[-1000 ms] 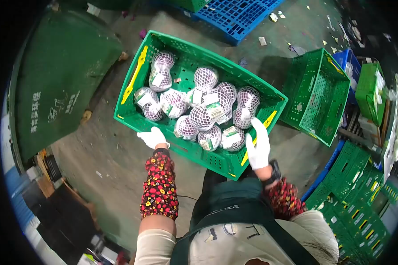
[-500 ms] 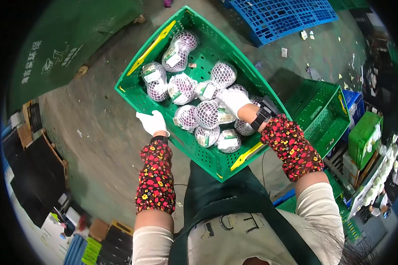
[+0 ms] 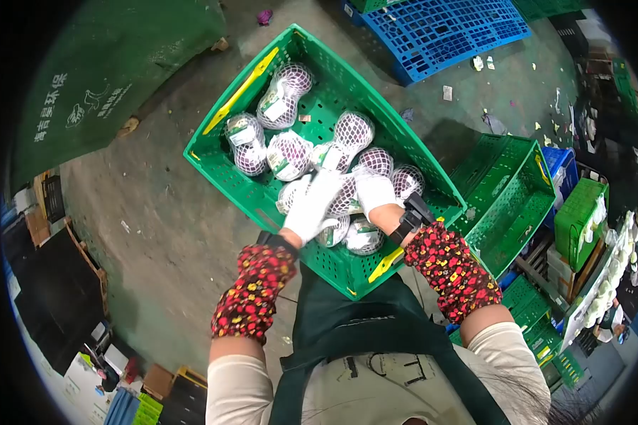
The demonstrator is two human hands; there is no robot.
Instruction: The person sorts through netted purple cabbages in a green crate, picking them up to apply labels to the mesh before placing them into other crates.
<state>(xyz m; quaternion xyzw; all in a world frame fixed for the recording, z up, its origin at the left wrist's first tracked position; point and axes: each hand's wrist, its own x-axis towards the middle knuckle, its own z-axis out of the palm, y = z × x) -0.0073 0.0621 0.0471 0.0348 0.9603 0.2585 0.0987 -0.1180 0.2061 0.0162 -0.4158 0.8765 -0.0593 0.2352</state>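
Both gloved hands are down inside the green crate point(image 3: 230, 166), which sits on the concrete floor point(image 3: 156, 234) just in front of the person's apron. The left hand point(image 3: 310, 205) lies over the netted bags point(image 3: 283, 156) near the crate's near wall, its fingers point(image 3: 326, 185) stretched out and loose across a bag point(image 3: 344, 202) rather than closed round it. The right hand point(image 3: 373, 191) is just beside it, touching the same cluster of bags; its fingers are curled down among them, but whether they grip one cannot be told. Each bag is a white mesh sleeve over purple produce with a green and white label. About ten of them fill the crate, most bunched towards the near right corner, with one pair point(image 3: 283, 95) lying apart by the far wall. Yellow strips run along two of the crate's rims. A large green bin point(image 3: 113, 78) with white lettering stands to the left, a blue pallet point(image 3: 439, 32) lies beyond the crate, and an empty crate point(image 3: 510, 191) stands tilted to the right, with more stacked crates point(image 3: 581, 219) behind it
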